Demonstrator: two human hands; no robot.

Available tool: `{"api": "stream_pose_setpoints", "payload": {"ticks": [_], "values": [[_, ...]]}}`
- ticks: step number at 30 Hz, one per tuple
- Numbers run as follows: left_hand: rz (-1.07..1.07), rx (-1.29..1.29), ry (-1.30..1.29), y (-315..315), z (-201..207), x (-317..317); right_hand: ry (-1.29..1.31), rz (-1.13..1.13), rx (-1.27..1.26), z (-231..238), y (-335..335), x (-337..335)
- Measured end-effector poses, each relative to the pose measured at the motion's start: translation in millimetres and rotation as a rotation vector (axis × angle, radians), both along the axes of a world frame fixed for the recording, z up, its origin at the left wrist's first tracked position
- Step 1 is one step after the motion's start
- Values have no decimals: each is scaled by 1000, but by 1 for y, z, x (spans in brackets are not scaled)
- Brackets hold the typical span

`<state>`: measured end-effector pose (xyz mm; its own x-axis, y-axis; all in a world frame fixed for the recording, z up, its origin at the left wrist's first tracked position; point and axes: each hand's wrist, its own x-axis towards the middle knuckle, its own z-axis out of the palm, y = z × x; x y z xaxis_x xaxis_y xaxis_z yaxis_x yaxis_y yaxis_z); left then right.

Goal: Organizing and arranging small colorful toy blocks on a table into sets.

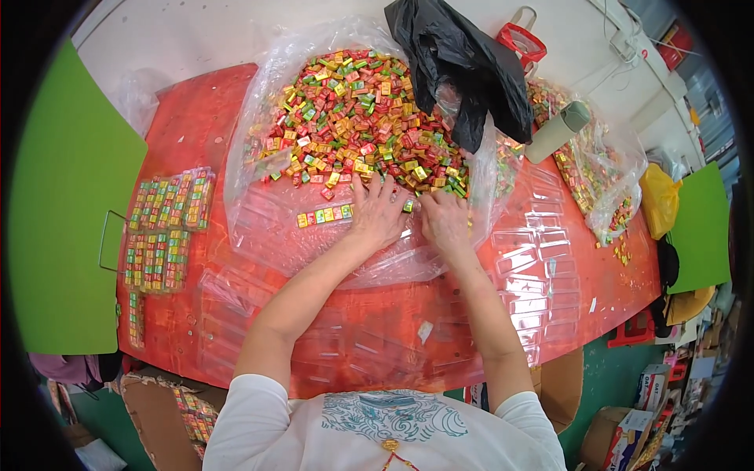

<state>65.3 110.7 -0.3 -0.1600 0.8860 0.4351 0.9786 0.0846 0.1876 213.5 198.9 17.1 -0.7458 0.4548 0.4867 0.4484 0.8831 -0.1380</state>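
Small cube-like wrapped candies (pixel 353 118) in red, yellow, green and orange lie in a big heap on a clear plastic sheet (pixel 330 255). My left hand (pixel 378 212) lies at the heap's near edge, fingers spread over the candies. Just left of it, a straight row of candies (pixel 324 215) lies side by side on the sheet. My right hand (pixel 445 225) is beside it at the same edge, its fingers bent and close together; what they hold, if anything, is hidden. A single green-yellow candy (pixel 408 206) sits between the two hands.
Filled candy trays (pixel 161 231) are stacked at the left. Empty clear trays (pixel 534 275) lie at the right and along the near edge. A black plastic bag (pixel 471 63), a pale green bottle (pixel 559 132) and another clear bag of candies (pixel 601 180) stand at the back right.
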Motion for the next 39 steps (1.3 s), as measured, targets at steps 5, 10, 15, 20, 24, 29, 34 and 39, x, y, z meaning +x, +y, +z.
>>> {"api": "stream_pose_setpoints", "payload": {"ticks": [5,10,15,20,24,29,34,39], "values": [[6,-52,34,5,-2,1,-147,-196,186,19,8,-19],[-6,-28,29,6,-1,3,-108,-188,292,13,21,-19],[5,-22,-6,3,-8,-2,30,-249,136,8,4,-23],[3,10,-28,0,-6,-2,-157,-272,88,-12,-7,-24],[-14,-23,-47,-11,5,-15,-190,-256,59,1,-5,-18],[-3,-61,7,-42,18,-42,-107,-210,-55,-4,-1,-6],[-9,-218,31,-51,28,-48,-61,-90,-14,-3,-1,-7],[-88,-317,-89,-42,36,-47,-89,-20,-19,7,0,-8]]}}
